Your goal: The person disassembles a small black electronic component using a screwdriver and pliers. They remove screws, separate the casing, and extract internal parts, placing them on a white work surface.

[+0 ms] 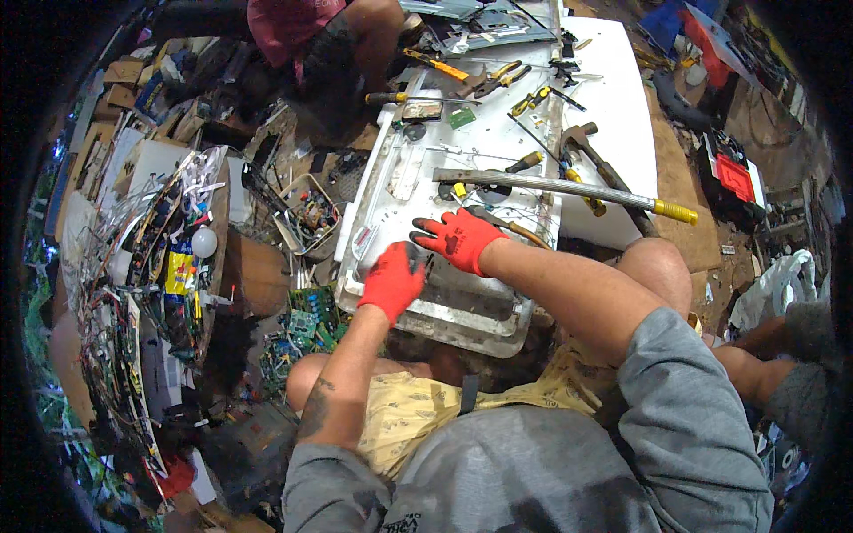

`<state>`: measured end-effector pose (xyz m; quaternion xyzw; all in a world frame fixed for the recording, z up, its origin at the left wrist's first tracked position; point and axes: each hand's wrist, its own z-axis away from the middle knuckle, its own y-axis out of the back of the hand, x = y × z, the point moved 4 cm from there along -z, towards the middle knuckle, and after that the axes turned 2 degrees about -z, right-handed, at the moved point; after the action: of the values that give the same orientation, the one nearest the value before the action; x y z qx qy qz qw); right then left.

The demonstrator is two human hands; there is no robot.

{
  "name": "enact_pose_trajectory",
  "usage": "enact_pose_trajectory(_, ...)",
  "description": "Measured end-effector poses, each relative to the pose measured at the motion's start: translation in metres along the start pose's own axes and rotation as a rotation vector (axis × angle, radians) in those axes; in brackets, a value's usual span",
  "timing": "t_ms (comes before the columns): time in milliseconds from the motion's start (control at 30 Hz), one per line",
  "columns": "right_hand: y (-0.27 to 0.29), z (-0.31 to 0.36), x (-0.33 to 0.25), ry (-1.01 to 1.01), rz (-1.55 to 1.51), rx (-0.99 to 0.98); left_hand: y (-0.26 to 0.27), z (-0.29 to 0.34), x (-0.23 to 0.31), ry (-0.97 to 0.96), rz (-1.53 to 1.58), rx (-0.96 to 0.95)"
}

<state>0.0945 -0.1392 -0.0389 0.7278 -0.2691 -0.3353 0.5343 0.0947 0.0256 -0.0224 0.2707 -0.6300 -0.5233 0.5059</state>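
Note:
Both of my hands wear red gloves with dark fingertips, close together over the near part of a dirty white plastic panel (pixel 355 233). My left hand (pixel 394 280) is closed, its fingers curled in; what they hold, if anything, is hidden. Just right of it, my right hand (pixel 458 242) is open, palm down, with its fingers apart and pointing left. Beside the right hand lies a tool with a curved dark and tan handle (pixel 520 229). Beyond it a long metal tube with a yellow end (pixel 569 184) lies across the panel.
A hammer (pixel 613 169), a screwdriver (pixel 524 162), pliers (pixel 502 75) and a small green circuit board (pixel 461 116) lie farther off. Left stand a box of small parts (pixel 306 209), circuit boards (pixel 306 324) and heaped wires (pixel 133 213). Another person (pixel 320 53) sits at the far side.

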Motion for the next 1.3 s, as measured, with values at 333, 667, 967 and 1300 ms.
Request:
enact_pose_trajectory(333,0.007,0.003,-0.009,-0.114,-0.016,-0.316,-0.026,0.023,0.020,-0.046,-0.307,-0.063)
enact_pose_trajectory(667,0.013,0.015,-0.022,-0.090,-0.013,-0.327,-0.029,0.023,0.017,0.001,-0.308,-0.086)
enact_pose_trajectory(967,0.030,0.021,0.012,-0.400,-0.383,-0.052,-0.029,0.030,0.014,-0.056,-0.135,0.009)
enact_pose_trajectory(1300,0.016,0.041,0.041,-0.778,-1.888,-0.047,-0.002,-0.014,-0.053,0.084,0.430,-0.008)
